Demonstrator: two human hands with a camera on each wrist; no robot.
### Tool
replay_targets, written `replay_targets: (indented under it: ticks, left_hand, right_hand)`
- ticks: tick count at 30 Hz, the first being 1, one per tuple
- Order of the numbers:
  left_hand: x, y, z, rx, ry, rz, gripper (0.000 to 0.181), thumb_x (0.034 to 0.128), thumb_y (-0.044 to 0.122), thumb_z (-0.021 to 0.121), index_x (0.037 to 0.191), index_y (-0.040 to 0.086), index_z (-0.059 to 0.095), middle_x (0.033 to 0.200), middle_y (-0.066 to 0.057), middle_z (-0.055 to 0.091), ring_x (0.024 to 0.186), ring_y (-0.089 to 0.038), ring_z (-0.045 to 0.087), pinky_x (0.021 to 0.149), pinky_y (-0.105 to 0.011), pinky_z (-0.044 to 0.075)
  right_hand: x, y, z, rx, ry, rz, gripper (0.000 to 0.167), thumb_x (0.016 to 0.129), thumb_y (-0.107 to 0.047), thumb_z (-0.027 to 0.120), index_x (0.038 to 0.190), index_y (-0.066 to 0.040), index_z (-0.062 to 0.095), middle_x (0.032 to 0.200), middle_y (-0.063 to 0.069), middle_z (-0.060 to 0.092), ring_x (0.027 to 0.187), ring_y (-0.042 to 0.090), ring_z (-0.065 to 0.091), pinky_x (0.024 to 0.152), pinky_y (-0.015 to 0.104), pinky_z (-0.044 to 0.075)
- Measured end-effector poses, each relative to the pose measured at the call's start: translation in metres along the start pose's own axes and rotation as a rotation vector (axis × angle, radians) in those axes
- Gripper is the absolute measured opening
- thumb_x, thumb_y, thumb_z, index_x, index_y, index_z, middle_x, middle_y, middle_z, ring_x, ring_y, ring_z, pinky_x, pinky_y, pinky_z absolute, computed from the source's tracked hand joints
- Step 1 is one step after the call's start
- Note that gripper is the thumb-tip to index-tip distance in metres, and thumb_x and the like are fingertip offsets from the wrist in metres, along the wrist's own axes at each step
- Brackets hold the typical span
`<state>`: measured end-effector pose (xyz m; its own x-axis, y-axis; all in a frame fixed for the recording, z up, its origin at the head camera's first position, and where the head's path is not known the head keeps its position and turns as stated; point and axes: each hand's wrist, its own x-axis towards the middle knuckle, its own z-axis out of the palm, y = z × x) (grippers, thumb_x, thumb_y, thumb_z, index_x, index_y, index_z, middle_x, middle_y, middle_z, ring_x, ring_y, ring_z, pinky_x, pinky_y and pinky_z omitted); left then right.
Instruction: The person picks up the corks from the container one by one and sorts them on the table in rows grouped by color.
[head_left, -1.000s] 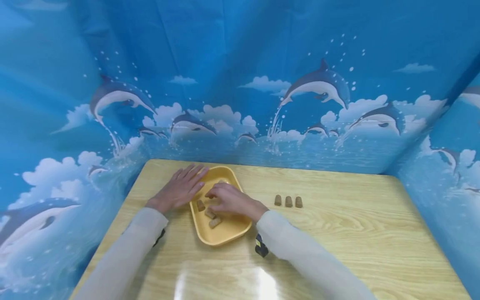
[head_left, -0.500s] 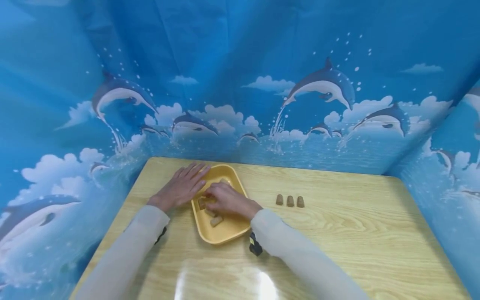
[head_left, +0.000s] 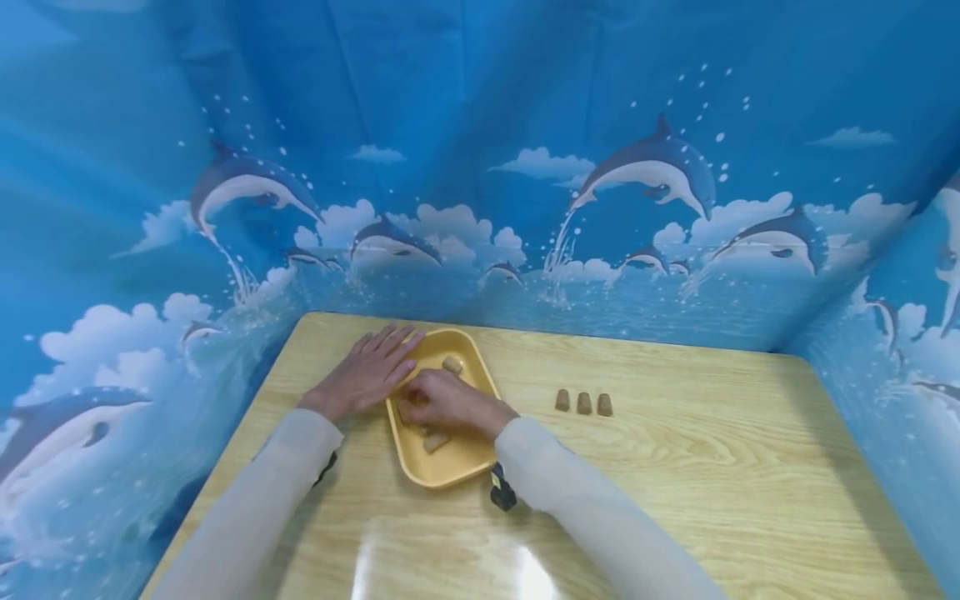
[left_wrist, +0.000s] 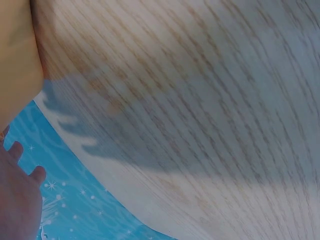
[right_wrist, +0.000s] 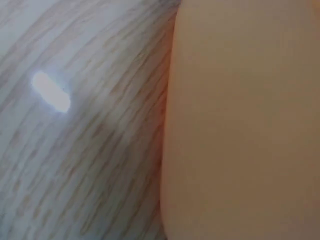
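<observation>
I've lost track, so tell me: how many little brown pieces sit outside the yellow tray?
3, in a row on the table right of the tray: a left piece, a middle piece and a right piece. More lie inside, where the right hand may hide some.

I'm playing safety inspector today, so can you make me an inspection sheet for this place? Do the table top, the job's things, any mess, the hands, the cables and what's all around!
Surface: light wood-grain table, with bright glare at the bottom of the head view.
Job's things: yellow tray with small brown pieces inside; a row of three pieces on the table, right of the tray.
Clutter: nothing seen.
Left hand: lies over the tray's left rim, fingers fairly straight.
Right hand: reaches into the tray, fingers bent; can't tell whether they grip a piece.
Cables: nothing seen.
Surroundings: blue backdrop printed with dolphins and clouds.
</observation>
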<state>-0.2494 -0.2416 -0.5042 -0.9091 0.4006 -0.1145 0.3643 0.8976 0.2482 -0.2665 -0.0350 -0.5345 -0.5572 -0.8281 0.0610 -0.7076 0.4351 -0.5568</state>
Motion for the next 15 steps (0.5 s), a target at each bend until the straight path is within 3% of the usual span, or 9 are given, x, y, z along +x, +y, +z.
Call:
replay_targets:
  ticks: [3,4,11,15]
  left_hand:
    - [0.0,0.0,0.0,-0.002,0.001,-0.002,0.064,0.1192,0.049,0.031,0.177,0.029,0.014,0.186,-0.003,0.011,0.172,-0.036,0.007,0.138,-0.066,0.008]
    - [0.0,0.0,0.0,-0.002,0.002,-0.001,0.064,0.1192,0.049,0.032,0.177,0.029,0.015,0.186,-0.003,0.011,0.172,-0.036,0.007,0.137,-0.066,0.008]
    - [0.0,0.0,0.001,0.011,0.003,-0.005,0.064,0.1191,0.05,0.031,0.177,0.029,0.014,0.186,-0.003,0.011,0.172,-0.037,0.007,0.137,-0.066,0.008]
    - [0.001,0.0,0.002,0.017,0.006,-0.002,0.064,0.1189,0.051,0.03,0.177,0.029,0.013,0.186,-0.004,0.011,0.172,-0.037,0.008,0.138,-0.066,0.008]
  right_hand:
    - [0.003,0.006,0.008,-0.024,-0.011,-0.033,0.011,0.094,-0.02,0.071,0.101,-0.018,0.079,0.08,-0.009,0.067,0.073,0.005,0.061,0.07,0.022,0.052]
    - [0.001,-0.002,0.004,-0.024,-0.024,-0.031,0.013,0.093,-0.017,0.071,0.104,-0.018,0.079,0.081,-0.008,0.067,0.073,0.005,0.061,0.07,0.022,0.052]
    - [-0.005,-0.012,0.002,-0.205,-0.025,-0.031,0.013,0.094,-0.023,0.075,0.104,-0.014,0.079,0.093,-0.004,0.069,0.084,0.009,0.062,0.079,0.023,0.055]
    - [-0.011,-0.016,0.0,-0.253,-0.021,-0.03,0.015,0.096,-0.029,0.075,0.1,-0.016,0.081,0.092,-0.004,0.069,0.083,0.008,0.06,0.079,0.023,0.055]
